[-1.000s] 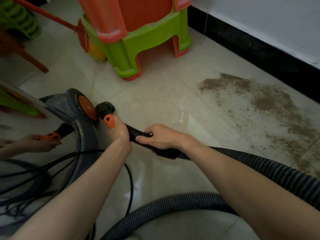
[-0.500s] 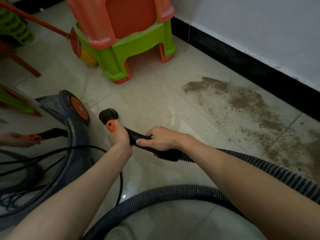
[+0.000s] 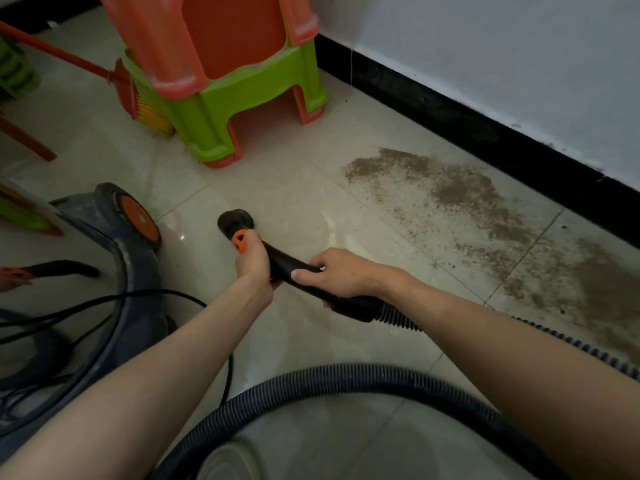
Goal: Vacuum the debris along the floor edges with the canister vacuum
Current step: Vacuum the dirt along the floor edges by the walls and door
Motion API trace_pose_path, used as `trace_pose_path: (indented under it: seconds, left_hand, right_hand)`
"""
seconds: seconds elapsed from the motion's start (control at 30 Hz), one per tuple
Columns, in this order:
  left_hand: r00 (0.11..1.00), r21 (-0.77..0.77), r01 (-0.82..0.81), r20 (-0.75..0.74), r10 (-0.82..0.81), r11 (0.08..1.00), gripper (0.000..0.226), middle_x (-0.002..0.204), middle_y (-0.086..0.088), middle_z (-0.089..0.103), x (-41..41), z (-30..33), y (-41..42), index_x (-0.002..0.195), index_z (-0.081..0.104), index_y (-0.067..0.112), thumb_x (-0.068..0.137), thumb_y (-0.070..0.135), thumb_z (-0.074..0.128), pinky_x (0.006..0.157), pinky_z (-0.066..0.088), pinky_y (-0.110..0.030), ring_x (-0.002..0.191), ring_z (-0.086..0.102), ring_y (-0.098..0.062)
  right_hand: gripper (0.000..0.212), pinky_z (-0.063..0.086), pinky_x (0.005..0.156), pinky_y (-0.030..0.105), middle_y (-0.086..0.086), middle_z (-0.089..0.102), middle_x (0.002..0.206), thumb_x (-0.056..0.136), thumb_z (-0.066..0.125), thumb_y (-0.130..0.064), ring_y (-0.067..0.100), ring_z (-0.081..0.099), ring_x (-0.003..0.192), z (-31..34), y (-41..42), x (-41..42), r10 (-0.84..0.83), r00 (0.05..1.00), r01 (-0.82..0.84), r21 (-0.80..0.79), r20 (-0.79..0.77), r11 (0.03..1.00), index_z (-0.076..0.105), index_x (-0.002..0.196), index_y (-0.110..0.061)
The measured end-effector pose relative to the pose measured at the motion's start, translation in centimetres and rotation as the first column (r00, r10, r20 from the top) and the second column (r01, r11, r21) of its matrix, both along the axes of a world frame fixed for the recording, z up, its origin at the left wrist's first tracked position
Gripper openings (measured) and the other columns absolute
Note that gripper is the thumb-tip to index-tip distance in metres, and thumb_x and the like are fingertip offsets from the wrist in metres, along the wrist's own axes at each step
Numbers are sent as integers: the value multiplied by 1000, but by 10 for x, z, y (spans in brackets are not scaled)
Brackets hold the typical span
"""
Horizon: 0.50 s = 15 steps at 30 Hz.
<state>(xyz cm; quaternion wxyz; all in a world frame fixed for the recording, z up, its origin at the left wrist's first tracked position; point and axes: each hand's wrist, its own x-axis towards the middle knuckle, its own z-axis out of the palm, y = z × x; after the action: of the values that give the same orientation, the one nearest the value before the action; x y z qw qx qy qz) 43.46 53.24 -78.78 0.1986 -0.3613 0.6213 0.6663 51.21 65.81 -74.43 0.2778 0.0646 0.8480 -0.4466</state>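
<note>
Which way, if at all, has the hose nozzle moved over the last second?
Yes. The hose nozzle has moved right, away from the canister's orange wheel, toward the debris.

- Bare floor tile (image 3: pixel 284 188) lies open between the nozzle (image 3: pixel 235 221) and the debris (image 3: pixel 467 202).
- Stacked stools (image 3: pixel 221 98) block the far corner.
- Canister vacuum (image 3: pixel 114 237) and cable (image 3: pixel 104 303) crowd the left.
- Hose (image 3: pixel 311 382) loops across the near floor.

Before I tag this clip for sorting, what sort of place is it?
Probably a room in a home or small shop: glossy beige tiled floor meeting a white wall with a black skirting strip, stacked orange and green plastic stools, and a red-handled broom beside them.
</note>
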Motion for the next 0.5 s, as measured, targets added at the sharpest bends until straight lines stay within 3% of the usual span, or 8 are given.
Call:
trace_pose_path:
  seconds: [0.17, 0.3, 0.5]
  left_hand:
    - [968, 72, 252, -20, -251, 965, 31, 101, -10, 53, 6, 11, 44, 115, 40, 13, 100, 40, 37, 77, 47, -40, 92, 55, -26]
    - [952, 113, 306, -17, -306, 945, 40, 107, -11, 52, 10, 8, 78, 119, 42, 9, 100, 43, 35, 77, 46, -39, 95, 54, -26]
    - [933, 61, 361, -30, -360, 931, 58, 123, -15, 56, 5, 1, 116, 134, 40, 6, 98, 52, 33, 69, 48, -37, 97, 56, -27]
  right_hand:
    - [44, 57, 79, 38, 1, 66, 69, 94, 51, -53, 20, 66, 66, 3, 32, 19, -124, 992, 127, 95, -33, 987, 64, 91, -11]
    - [47, 57, 81, 42, 8, 71, 80, 93, 49, -55, 24, 70, 76, 0, 50, 32, -185, 981, 192, 173, -57, 966, 65, 94, -11]
    - [51, 57, 80, 44, 12, 71, 81, 93, 50, -54, 28, 70, 76, -2, 74, 38, -271, 960, 280, 204, -75, 938, 65, 94, -6]
